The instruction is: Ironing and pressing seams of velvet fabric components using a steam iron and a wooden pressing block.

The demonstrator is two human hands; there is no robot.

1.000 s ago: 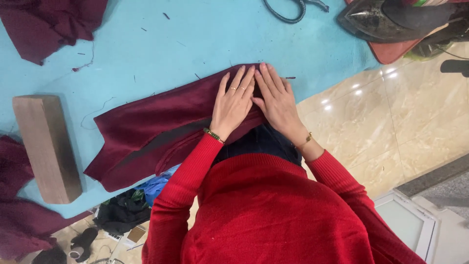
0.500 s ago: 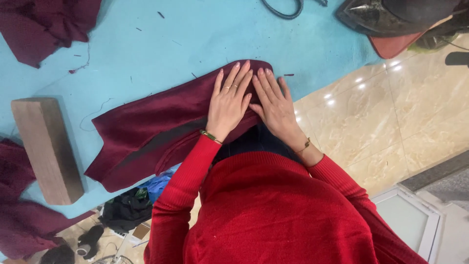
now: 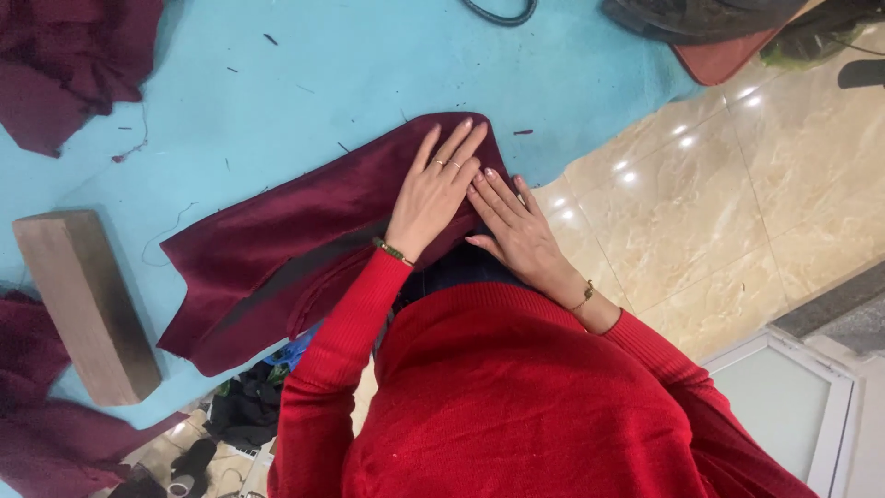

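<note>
While both hands press maroon cloth [image 3: 304, 249], turquoise table [image 3: 350, 65], glossy beige floor [image 3: 737, 194]

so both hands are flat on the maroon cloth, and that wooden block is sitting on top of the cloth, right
Not quite. In the head view both hands, left and right, do press the maroon cloth, but the wooden block lies beside it on the blue table, apart from it.
</note>
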